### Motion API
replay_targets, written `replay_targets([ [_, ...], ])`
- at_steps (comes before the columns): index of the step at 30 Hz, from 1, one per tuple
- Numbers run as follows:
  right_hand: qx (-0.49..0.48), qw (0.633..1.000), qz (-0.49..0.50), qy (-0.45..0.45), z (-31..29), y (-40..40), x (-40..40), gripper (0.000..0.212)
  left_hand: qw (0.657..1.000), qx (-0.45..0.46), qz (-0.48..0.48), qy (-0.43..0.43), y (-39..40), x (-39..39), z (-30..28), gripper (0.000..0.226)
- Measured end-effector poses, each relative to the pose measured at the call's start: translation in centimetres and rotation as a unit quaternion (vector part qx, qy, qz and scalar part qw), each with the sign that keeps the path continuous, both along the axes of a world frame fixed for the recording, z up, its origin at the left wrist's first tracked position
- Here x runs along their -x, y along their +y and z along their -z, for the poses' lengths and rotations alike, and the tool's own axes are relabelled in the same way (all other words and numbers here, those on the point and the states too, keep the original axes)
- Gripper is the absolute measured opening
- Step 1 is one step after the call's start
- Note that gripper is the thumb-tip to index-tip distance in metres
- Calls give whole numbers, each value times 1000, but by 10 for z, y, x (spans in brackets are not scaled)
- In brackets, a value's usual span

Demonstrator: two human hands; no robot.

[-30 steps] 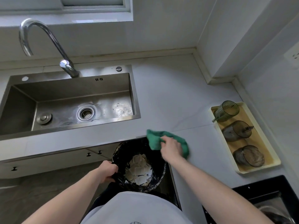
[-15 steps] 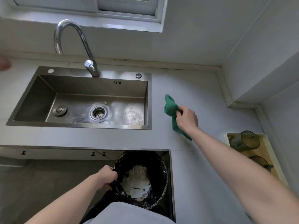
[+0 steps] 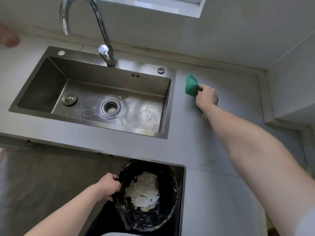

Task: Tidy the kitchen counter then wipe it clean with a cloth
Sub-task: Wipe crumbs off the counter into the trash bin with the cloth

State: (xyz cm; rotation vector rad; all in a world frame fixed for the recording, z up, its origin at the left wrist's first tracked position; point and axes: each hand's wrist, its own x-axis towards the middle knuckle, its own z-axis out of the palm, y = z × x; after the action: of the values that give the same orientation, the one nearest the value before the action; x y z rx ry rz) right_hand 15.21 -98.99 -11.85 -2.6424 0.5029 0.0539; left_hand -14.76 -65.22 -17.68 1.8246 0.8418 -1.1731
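Right hand (image 3: pixel 207 97) grips cloth (image 3: pixel 191 86) on counter (image 3: pixel 213 142) beside sink (image 3: pixel 95 92).
Cloth points toward the back edge, ahead-left of the fingers; left hand (image 3: pixel 109 187) holds bin bag (image 3: pixel 146 195).

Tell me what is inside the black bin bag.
The black bin bag holds crumpled whitish paper scraps. What lies under them is covered. The left hand grips the bag's rim.

blurred pink blob (image 3: pixel 8 38) (unidentifiable), faucet (image 3: pixel 102 31) top cropped
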Motion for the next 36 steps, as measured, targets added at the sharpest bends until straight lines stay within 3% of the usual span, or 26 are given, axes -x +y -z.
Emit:
replay_targets([
  [4, -19, 1000, -12, 5, 17, 13, -32, 34, 1000, 2, -8, 9, 1, -7, 5, 27],
  [7, -1, 992, -86, 88, 42, 25, -44, 34, 1000, 7, -11, 17, 5, -9, 9, 27],
  [9, 37, 980, -122, 153, 58, 32, -42, 43, 1000, 14, -12, 18, 7, -10, 13, 27],
  [11, 72, 975, -148, 150, 64, 33, -33, 60, 999, 22, -15, 18, 7, -10, 14, 27],
  [15, 103, 968, -194, 121, 66, 32, 10, 78, 999, 32, -20, 22, 5, -8, 15, 29],
  [22, 72, 968, -226, 83, 54, 44, 111, 68, 1000, 13, -2, 12, -1, -4, 5, 22],
  [30, 10, 948, -283, 148, 30, 61, 221, 68, 999, 16, 25, 10, -2, -2, 2, 20],
  [32, 6, 955, -262, 138, 23, 48, 223, 62, 999, 11, 34, 9, -1, -5, 3, 18],
  [36, -10, 992, -120, 46, 2, -11, 201, 49, 999, 3, 54, 3, -6, -10, 5, 18],
])
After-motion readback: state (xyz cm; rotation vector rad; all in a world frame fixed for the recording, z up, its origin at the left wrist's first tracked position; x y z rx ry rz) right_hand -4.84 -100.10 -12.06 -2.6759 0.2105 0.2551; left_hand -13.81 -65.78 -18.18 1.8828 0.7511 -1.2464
